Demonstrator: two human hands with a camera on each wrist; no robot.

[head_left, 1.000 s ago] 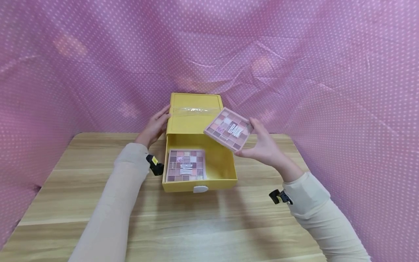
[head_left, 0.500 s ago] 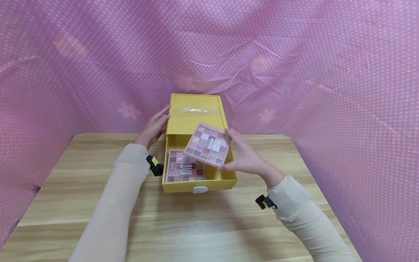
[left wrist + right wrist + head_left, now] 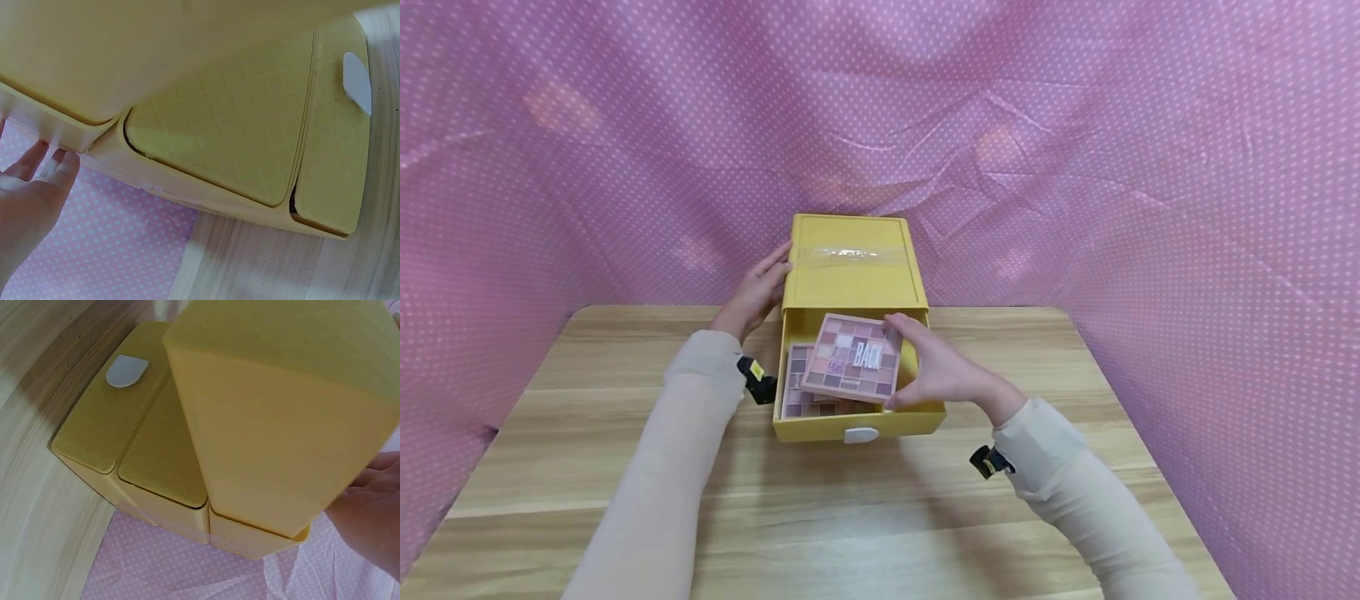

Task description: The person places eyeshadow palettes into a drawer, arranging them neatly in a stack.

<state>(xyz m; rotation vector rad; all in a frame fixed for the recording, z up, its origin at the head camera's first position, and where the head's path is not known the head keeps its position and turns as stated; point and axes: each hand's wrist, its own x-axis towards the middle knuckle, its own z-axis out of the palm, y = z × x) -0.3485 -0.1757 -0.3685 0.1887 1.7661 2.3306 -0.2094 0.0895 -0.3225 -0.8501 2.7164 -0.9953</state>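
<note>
A yellow drawer cabinet point(image 3: 853, 287) has its top drawer point(image 3: 820, 430) pulled out. My left hand point(image 3: 754, 293) rests on the cabinet's left side, its fingers nearly straight against the wall in the left wrist view. Between thumb and fingers, my right hand point(image 3: 943, 371) holds an eyeshadow palette point(image 3: 850, 357) by its right edge, slightly tilted, over the drawer opening. A second eyeshadow palette point(image 3: 795, 393) lies in the drawer's left part, partly covered by the held one. In the right wrist view the drawer hides the held palette and most of the hand.
Two lower drawers stay closed, the middle one point(image 3: 219, 119) and the bottom one point(image 3: 331, 144). White tabs point(image 3: 861, 435) mark the drawer fronts. Clear tape point(image 3: 850, 254) crosses the cabinet top. A pink dotted cloth point(image 3: 1075, 167) hangs around the wooden table point(image 3: 880, 533).
My right hand has carried the palette left and down, from beside the cabinet to over the drawer, turning it a little. The left hand stays on the cabinet.
</note>
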